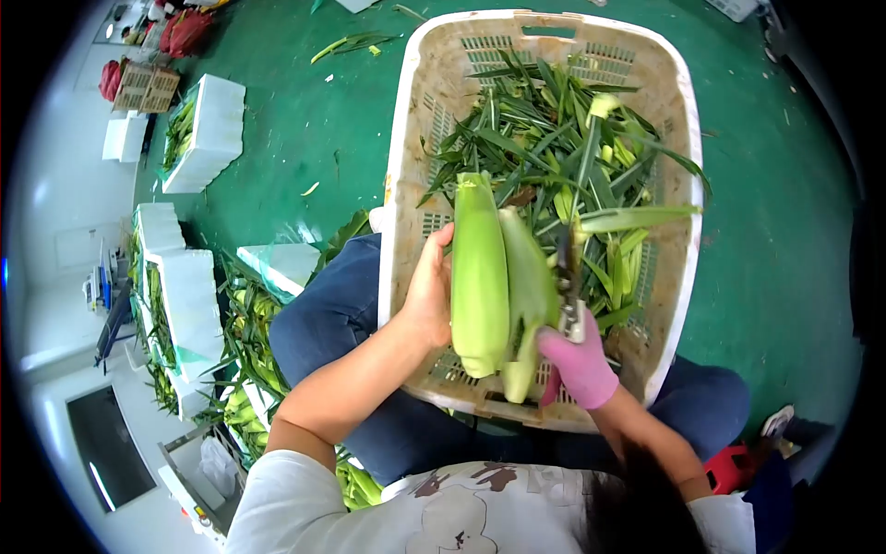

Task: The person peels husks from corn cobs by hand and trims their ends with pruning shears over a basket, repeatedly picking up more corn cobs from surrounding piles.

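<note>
Left hand (430,286), bare, was partly open and curled around the side of a green ear of corn (480,277), most of its fingers hidden behind the husk. Right hand (581,365) had a pink glove on and was closed around the handle of a dark-bladed cutting tool (566,263), which was kinda blurry. That ear was over the near half of the big off-white basket (397,166), long axis running pretty much along the basket's length, stubby end towards the near rim and the other end towards the far rim. Right beside it was a paler green piece (529,277) lined up almost the same way; couldn't tell if that was another ear or loose husk. Basket had a messy heap of leafy trimmings (544,138) in it, mostly towards the far end. Left of the basket were white foam boxes (191,305) with more greenery inside.
</note>
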`<action>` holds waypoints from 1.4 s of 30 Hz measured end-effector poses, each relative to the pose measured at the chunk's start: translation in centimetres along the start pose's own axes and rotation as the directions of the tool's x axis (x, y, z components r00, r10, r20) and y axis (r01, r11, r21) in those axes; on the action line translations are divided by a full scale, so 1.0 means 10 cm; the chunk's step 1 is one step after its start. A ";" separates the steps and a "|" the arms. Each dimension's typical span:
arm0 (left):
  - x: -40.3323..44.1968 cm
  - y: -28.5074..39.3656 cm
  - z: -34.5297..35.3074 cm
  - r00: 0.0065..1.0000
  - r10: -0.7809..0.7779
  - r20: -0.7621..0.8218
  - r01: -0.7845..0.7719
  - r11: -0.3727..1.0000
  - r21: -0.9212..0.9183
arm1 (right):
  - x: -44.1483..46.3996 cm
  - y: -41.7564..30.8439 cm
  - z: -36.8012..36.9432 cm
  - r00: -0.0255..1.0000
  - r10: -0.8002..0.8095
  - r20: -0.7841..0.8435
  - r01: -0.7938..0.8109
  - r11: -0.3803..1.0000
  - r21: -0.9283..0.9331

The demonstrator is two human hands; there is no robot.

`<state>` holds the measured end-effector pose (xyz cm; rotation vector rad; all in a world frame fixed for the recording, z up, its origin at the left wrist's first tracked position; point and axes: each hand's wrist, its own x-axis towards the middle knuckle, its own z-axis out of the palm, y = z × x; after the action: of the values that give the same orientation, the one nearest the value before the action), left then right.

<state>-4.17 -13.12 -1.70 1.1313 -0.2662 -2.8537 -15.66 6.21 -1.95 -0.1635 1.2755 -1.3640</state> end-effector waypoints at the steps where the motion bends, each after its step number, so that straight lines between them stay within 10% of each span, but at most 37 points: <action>1: 0.04 0.06 0.18 0.991 0.060 -0.121 -0.057 0.998 0.034 | 0.00 -0.05 -0.02 0.993 -0.007 -0.116 0.012 0.999 0.045; 4: 0.24 0.04 0.16 0.993 0.093 0.066 -0.089 0.994 -0.062 | 0.07 -0.43 -0.17 0.968 -0.066 -0.241 0.102 0.985 0.141; 5: 0.23 0.02 0.18 0.987 0.118 0.106 -0.109 0.991 -0.081 | 0.20 -0.51 -0.30 0.937 -0.197 -0.287 0.155 0.974 -0.164; 6: 0.18 -0.01 0.23 0.983 0.158 0.088 -0.155 0.987 -0.040 | 0.34 -0.60 -0.48 0.896 -0.340 -0.287 0.180 0.867 -0.465; 8: -0.07 -0.08 0.34 0.961 0.267 0.066 -0.269 0.963 0.024 | 0.62 -0.91 -0.79 0.792 -0.610 0.016 0.118 0.128 -0.985; 10: -0.36 -0.07 0.24 0.898 0.423 0.118 -0.432 0.900 0.057 | 1.25 -0.95 -1.20 0.575 -0.816 0.053 0.145 0.038 -0.989; 12: -0.84 0.09 0.00 0.857 0.501 0.124 -0.509 0.859 0.050 | 1.71 -1.24 -1.23 0.838 -0.512 -0.188 0.154 0.552 -0.819; 15: -1.88 -0.02 -0.65 0.613 0.752 0.243 -0.675 0.658 -0.333 | 2.50 -1.01 -1.38 0.995 -0.038 -0.092 -0.023 0.811 -0.584; 16: -2.29 -0.13 -0.90 0.528 0.813 0.248 -0.695 0.581 -0.424 | 2.32 -0.80 -1.19 0.972 0.226 0.069 -0.130 0.756 -0.642; 19: -3.56 -0.80 -1.90 0.490 0.865 -0.109 -0.864 0.465 -0.192 | 2.09 0.71 -0.75 0.989 -0.072 0.130 0.138 0.118 -0.983; 23: -4.99 -2.67 -3.34 0.152 0.452 -0.879 -0.963 0.269 -0.028 | 1.21 1.81 -0.38 0.886 0.037 0.462 0.427 -0.455 -0.782; 27: -5.98 -4.69 -4.35 -0.207 -0.087 -0.974 -0.883 0.446 0.148 | 1.91 1.98 -0.83 0.911 0.267 0.313 0.398 -0.376 -0.837; 28: -6.14 -5.31 -4.70 -0.365 -0.288 -0.885 -0.839 0.513 0.179 | 2.22 2.03 -1.20 0.806 0.181 0.563 0.591 -0.271 -0.760; 29: -6.24 -5.87 -4.83 -0.241 -0.164 -0.957 -0.921 0.351 0.171 | 2.13 1.79 -1.02 0.850 0.239 0.470 0.524 -0.281 -0.804; 32: -5.77 -5.85 -4.63 -0.297 -0.641 -0.708 -0.804 0.568 -0.177 | 1.46 0.92 -0.48 0.812 0.051 0.581 0.570 -0.281 -0.772; 34: -4.75 -5.88 -4.86 -0.332 -0.126 -0.935 -0.350 0.937 -0.002 | 1.12 0.38 -0.34 0.707 -0.125 0.696 0.582 -0.456 -0.673; 35: -4.18 -5.91 -5.18 -0.207 0.155 -0.966 -0.067 0.983 0.172 | 0.89 0.15 -0.16 0.800 -0.203 0.565 0.458 -0.402 -0.793; 37: -3.25 -4.38 -3.77 0.390 0.408 -0.826 -0.371 0.890 0.265 | 0.66 -0.26 -0.17 0.651 -0.355 0.671 0.326 -0.668 -0.669; 38: -2.83 -3.97 -3.57 0.530 0.410 -0.742 -0.276 0.911 0.307 | 0.52 -0.44 -0.20 0.572 -0.388 0.723 0.261 -0.750 -0.609; 42: -1.84 -3.44 -3.42 0.735 0.296 -0.609 -0.175 0.952 0.252 | 0.22 -0.80 -0.55 0.610 -0.678 0.410 0.147 -0.412 -0.899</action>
<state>32.92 18.19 -20.07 1.8685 -0.5741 -2.0826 -25.25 5.16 0.41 -1.9535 2.6284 -0.4881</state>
